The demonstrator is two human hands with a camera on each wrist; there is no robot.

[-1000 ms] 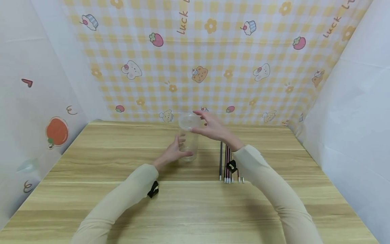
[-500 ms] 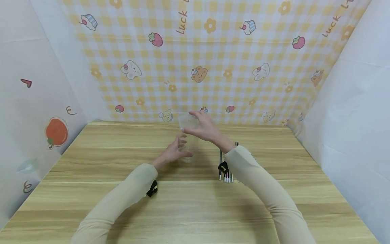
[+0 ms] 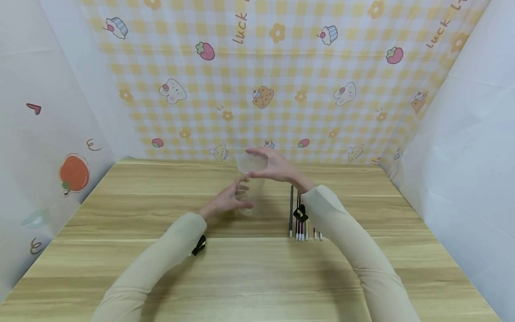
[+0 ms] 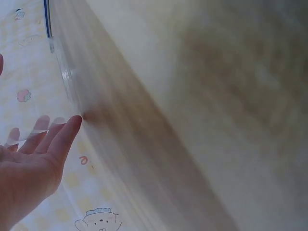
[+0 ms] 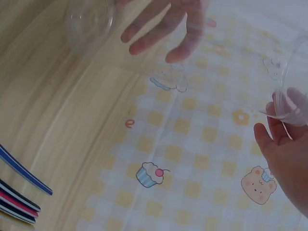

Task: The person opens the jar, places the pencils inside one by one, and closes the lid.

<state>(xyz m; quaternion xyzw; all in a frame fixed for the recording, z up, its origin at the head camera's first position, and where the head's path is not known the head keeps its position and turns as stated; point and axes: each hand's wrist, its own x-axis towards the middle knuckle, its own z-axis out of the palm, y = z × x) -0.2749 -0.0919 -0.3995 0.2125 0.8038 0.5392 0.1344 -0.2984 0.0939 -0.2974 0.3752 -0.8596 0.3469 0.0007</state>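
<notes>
The left hand (image 3: pixel 228 199) is grasping the lower body of a tall, clear plastic cylindrical container (image 3: pixel 255 190), its fingers showing through the transparent wall. Above it, the right hand (image 3: pixel 275 166) is grasping the container's round upper end between thumb and fingers. The container is standing roughly upright between both hands over the pale wood-grain tabletop (image 3: pixel 257 286). Slender dark pencils with white ends (image 3: pixel 299 230) are lying right of the left hand, the cream right sleeve (image 3: pixel 362 250) partly covering them from view.
</notes>
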